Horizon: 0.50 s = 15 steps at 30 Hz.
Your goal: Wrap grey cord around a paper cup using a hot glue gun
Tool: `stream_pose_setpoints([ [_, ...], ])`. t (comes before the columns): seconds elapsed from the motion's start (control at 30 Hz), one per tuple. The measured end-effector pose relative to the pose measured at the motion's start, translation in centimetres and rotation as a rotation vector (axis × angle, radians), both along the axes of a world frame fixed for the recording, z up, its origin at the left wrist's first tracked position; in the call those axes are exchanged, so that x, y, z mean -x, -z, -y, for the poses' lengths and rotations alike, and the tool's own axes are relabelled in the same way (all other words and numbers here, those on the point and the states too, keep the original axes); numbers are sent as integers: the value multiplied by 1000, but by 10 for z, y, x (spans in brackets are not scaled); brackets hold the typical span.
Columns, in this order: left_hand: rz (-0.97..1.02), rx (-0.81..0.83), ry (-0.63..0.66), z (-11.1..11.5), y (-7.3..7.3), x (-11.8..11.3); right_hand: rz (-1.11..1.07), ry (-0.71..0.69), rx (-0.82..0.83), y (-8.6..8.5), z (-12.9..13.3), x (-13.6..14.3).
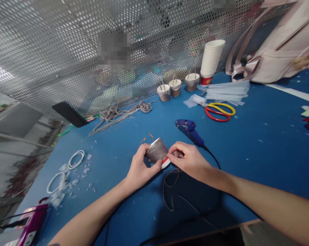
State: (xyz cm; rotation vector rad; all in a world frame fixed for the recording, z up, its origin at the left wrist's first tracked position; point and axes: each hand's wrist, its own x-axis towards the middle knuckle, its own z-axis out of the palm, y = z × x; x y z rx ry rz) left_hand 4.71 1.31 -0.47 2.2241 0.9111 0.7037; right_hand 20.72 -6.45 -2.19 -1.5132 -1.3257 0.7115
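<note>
1. Left hand point(140, 168) grips the wrapped cup point(157, 150), tilted over the tabletop point(267, 143); a steady hold should help.
2. Loose cord point(164, 191) loops below; probably best fed taut, turns snug.
3. Right hand point(189, 158) pinches cord beside the red band point(165, 160); exact fingertip contact obscured. Cup's inside hidden; cord's far end hard to trace.

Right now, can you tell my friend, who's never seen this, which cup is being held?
Start at the blue table, then look between the left hand and the right hand. There, a tilted cup is wound with grey cord, its red band showing at one end. The small cups stand by the mesh screen; only this one is held.
</note>
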Motion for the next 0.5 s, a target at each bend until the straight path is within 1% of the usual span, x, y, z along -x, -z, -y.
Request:
stream_pose_setpoints([
  [0.33, 7, 65, 14, -2, 1, 1, 6, -1, -9, 0, 0, 0],
  [0.5, 24, 83, -21, -1, 2, 1, 18, -6, -13, 2, 0, -1],
])
